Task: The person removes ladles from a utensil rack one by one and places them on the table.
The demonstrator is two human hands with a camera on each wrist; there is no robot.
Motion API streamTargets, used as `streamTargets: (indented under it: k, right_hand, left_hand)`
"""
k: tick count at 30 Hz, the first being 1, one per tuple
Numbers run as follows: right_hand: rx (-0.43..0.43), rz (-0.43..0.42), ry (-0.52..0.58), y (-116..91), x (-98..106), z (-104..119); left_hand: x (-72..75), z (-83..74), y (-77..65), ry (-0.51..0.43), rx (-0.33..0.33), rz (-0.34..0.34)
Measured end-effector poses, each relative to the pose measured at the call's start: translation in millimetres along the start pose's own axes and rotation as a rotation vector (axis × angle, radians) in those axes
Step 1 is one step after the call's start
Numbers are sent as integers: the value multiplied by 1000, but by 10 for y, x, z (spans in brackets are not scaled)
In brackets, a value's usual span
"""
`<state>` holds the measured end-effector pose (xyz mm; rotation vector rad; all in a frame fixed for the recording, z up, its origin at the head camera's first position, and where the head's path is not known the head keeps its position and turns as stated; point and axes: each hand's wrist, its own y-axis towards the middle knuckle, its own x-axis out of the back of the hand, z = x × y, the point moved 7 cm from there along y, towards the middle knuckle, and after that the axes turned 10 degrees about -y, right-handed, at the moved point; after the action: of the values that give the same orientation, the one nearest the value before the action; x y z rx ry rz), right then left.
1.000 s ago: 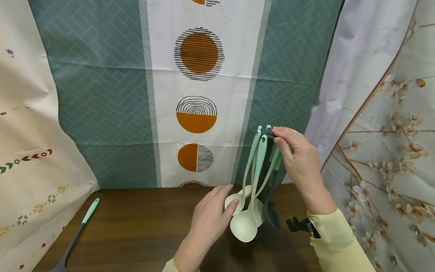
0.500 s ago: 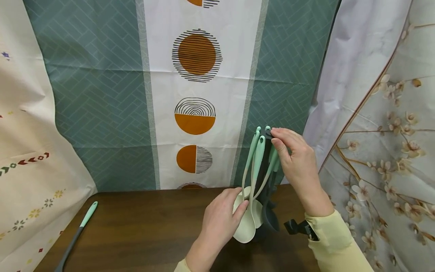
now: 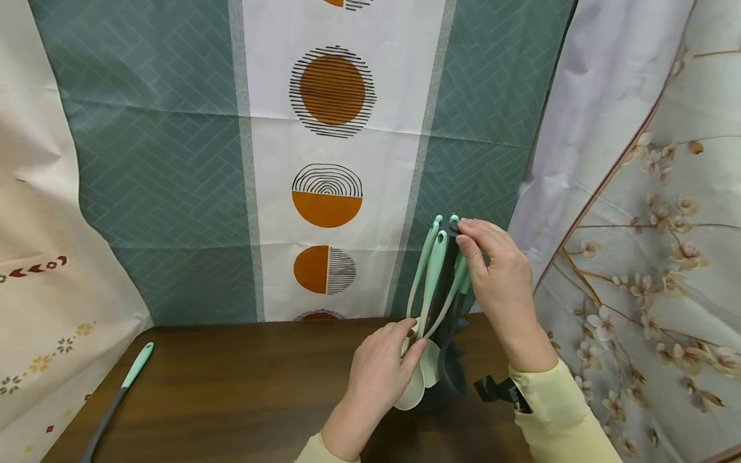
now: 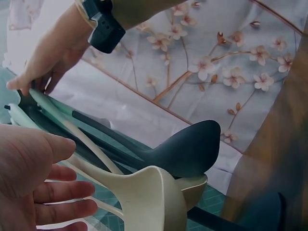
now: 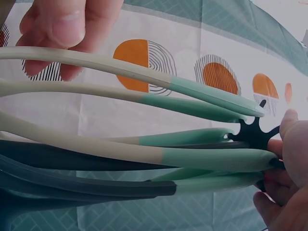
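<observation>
A dark utensil stand (image 5: 257, 132) with a hooked top stands on the table, hung with mint-handled kitchen utensils. My right hand (image 3: 500, 280) holds the stand's top, thumb and fingers around its hooks. Low on the left side is my left hand (image 3: 379, 370), fingers extended at the cream ladles, with the thumb in front of a thin shaft. A cream ladle (image 4: 149, 192) hangs just beyond those fingers in the left wrist view. Behind it hangs a dark grey utensil (image 4: 190, 149) with a broad head. My left hand partly hides the cream bowls in the head view.
A loose dark grey utensil (image 3: 110, 415) with a mint handle lies on the wooden table (image 3: 249, 379) at the left, its head out of frame. Patterned cloth (image 3: 173, 193) hangs behind the table; a floral curtain (image 3: 654, 289) closes off the right.
My left hand has moved right, against the cream ladles, and covers more of them. The hanging utensils have shifted slightly around the stand. My right hand has stayed at the stand's top.
</observation>
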<state>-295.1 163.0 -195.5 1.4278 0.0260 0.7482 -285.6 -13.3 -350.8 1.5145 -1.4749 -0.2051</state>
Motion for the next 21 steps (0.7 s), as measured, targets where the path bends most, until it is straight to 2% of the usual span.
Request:
streamTargets:
  k: [4,16,21]
  right_hand:
    - [-11,-20,-16,0,12,11]
    - [-8,-23,-20,-13,9,48]
    - [2,-28,-19,-16,6,47]
  left_hand:
    - [-11,4,13,2,-1,9]
    - [-67,61,1,-46,102,85]
    - [-101,77,-10,-63,123,97]
